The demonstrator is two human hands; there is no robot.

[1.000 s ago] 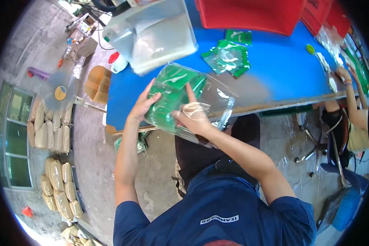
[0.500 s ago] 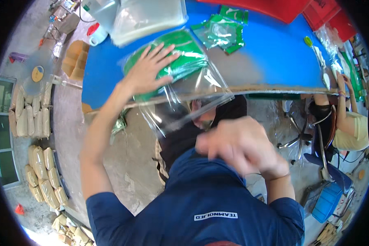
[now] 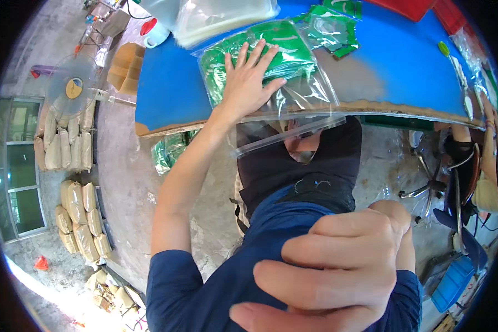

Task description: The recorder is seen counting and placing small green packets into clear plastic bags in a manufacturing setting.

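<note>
A: What occupies the left?
B: Plump, glossy tan sacks (image 3: 83, 221), stacked; toward the upper left, an angular cardboard box (image 3: 126, 69) and a white cup (image 3: 156, 35) with a red lid.
A: And the upper centre?
B: The left hand (image 3: 248, 88), palm down and fingers spread, rests on a clear plastic bag (image 3: 301, 95). The bag lies on the smooth blue tabletop (image 3: 169, 91), its thin, shiny lower end overhanging the edge; green packets (image 3: 290, 52) fill its upper part.
A: Are markings legible?
B: The packets bear pale curved marks; any lettering is too small to read. Similar loose packets (image 3: 332, 30) lie just to the right.
A: And farther right?
B: The right hand (image 3: 337, 265), lower right of centre, has bent fingers; whether they grip anything cannot be told. A blue plastic crate (image 3: 454, 283) sits at the lower right.
</note>
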